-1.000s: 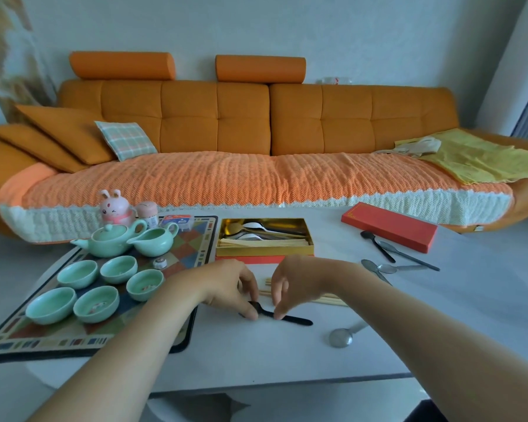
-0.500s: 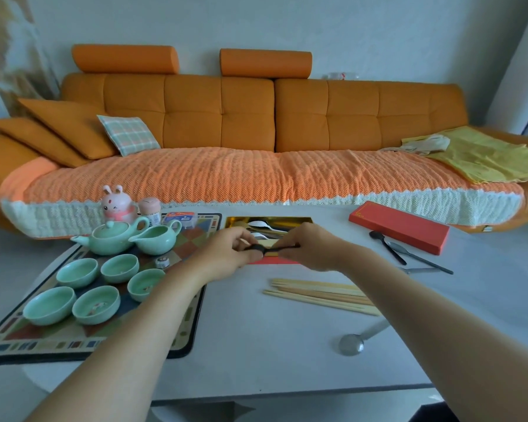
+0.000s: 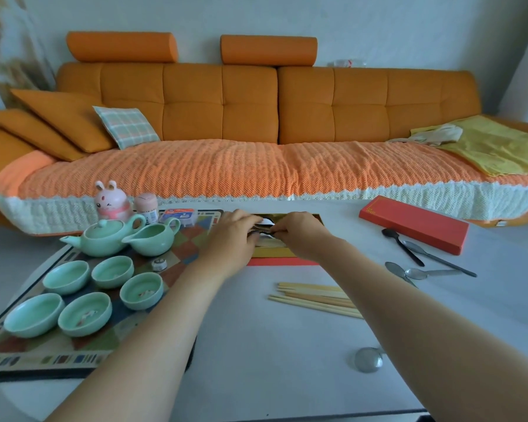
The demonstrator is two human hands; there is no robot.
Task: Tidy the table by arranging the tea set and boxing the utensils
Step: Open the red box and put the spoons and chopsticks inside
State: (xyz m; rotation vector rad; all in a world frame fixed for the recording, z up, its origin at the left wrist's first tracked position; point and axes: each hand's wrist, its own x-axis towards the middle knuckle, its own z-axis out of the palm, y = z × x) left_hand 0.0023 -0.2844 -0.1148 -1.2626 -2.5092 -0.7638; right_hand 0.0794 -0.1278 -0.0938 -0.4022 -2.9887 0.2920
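Both my hands are over the open gold-lined utensil box [image 3: 270,253] at the table's far middle. My left hand [image 3: 235,236] and my right hand [image 3: 299,234] pinch the two ends of a black spoon [image 3: 264,230], low inside the box above white spoons and chopsticks. Several wooden chopsticks [image 3: 314,300] lie loose on the table in front of the box. On the right lie a black spoon [image 3: 403,246] and three metal spoons [image 3: 433,257]. A metal ladle bowl [image 3: 368,363] sits near my right forearm. The box's red lid [image 3: 415,228] lies at the far right.
A patterned mat [image 3: 43,357] on the left carries a celadon teapot [image 3: 104,239], a pitcher [image 3: 153,242] and several cups [image 3: 84,313]. A pink rabbit figure [image 3: 110,201], a small jar and a packet stand behind them. An orange sofa runs along the table's far side.
Both hands lifted the black spoon from the table in front of the chopsticks and carried it forward into the box. The chopsticks are now uncovered.
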